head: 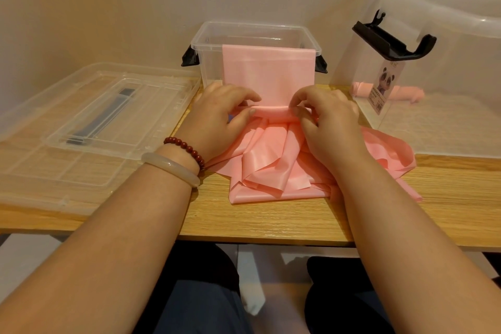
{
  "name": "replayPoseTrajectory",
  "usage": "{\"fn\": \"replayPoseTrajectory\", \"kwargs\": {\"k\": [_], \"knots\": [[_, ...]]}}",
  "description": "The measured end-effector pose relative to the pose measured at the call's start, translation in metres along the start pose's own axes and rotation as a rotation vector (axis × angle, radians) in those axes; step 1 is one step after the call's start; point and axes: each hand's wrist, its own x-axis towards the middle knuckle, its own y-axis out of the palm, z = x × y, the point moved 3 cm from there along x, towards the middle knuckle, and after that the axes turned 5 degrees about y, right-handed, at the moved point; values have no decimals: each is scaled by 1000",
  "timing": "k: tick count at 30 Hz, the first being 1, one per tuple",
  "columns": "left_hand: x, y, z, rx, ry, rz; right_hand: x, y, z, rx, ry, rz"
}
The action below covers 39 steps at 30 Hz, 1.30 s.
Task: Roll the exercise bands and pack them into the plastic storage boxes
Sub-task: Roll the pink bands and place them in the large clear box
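**A:** Which step are we on?

**B:** Rolling. Our left hand (219, 116) and right hand (328, 122) sit side by side at the centre of the desk (271, 219). The fingers (306, 95) of both are curled, pinching a thin roll in the pink band (271, 112). One end of it drapes over the front rim of the open box (252, 26) at twelve o'clock. The rest lies heaped toward six.

**A:** And next?

**B:** We judge it calls for even turns with both thumbs, feeding in the slack so the roll stays tight and straight.

**A:** Counts?

**B:** Two clear boxes: the open one, and a second box (447, 62) on its side at two o'clock with one rolled band (409, 93) inside. One lid (95, 122) lies at nine. We count one band in hand, though the heap may hide more.
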Motion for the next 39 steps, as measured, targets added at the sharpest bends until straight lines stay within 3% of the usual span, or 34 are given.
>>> {"fn": "replayPoseTrajectory", "kwargs": {"k": [9,16,33,39], "knots": [[-1,2,1,-3,-23,54,-1,1,-1,-62,-16,36],[-1,0,1,-15,24,-47,-1,2,-1,-14,-36,-25],[0,2,1,2,-27,31,-1,1,-1,-27,-23,25],[0,3,2,1,-7,-20,-1,1,-3,-24,-29,-7]]}}
